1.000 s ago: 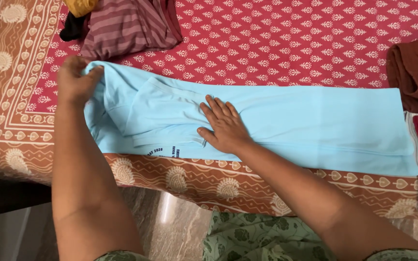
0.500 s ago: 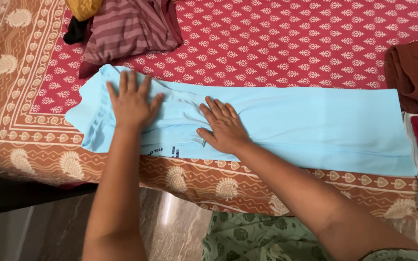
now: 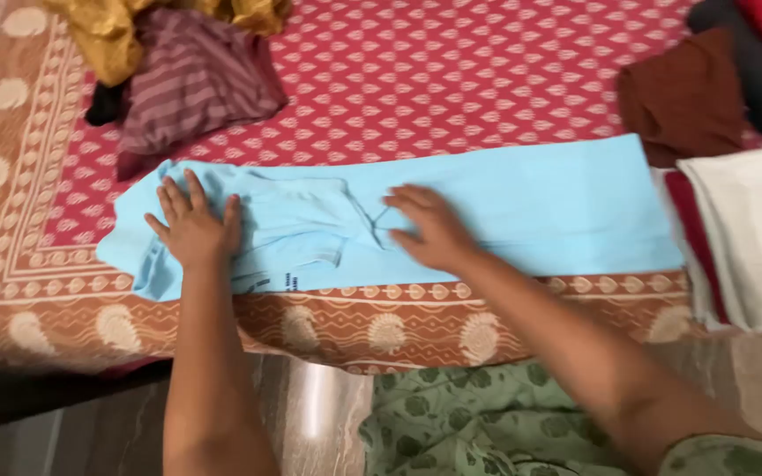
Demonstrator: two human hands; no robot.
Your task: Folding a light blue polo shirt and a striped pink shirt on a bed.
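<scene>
Pressing flat with fingers spread, the left hand (image 3: 194,227) rests on the blue garment's (image 3: 522,211) left end; the right hand (image 3: 429,229), fingers loosely open, lies on its middle. It stretches along the bedspread's (image 3: 487,70) front edge, striped cloth (image 3: 196,84) behind.

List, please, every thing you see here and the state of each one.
Blue garment: folded long, lying flat.
Left hand: open, flat on it.
Right hand: open, flat on it.
Striped garment: crumpled.
Yellow cloth: crumpled.
Brown garment: folded.
White cloth: folded, stacked.
</scene>
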